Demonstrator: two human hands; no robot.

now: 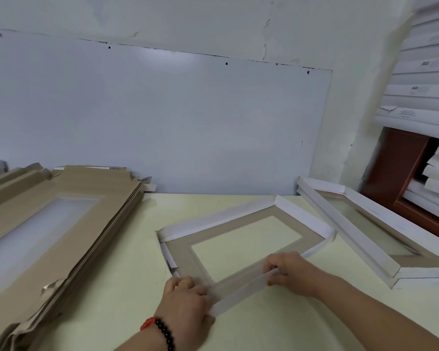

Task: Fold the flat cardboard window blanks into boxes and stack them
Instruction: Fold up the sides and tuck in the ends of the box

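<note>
A cardboard window blank (238, 239) is lying on the pale green table (127, 287), near the middle, with its brown inner face up and its white side flaps partly raised along the far and right edges. Both hands are working on the near flap (241, 292), a white strip that is standing up along the near edge. The left hand (188, 300) is pinching the left end of that flap between thumb and curled fingers; a ring is showing on one finger, and a black bead bracelet (165, 335) with a red band is sitting at the wrist. The right hand (289, 272) is gripping the right end of the same flap, fingers curled over its top edge.

To the left, a stack of flat brown blanks (48, 224) is resting on the table, reaching to the wall. To the right, folded white window boxes (365, 231) are lying stacked, close beside the blank. Beyond them, at far right, more white boxes (421, 72) are piling up against the wall.
</note>
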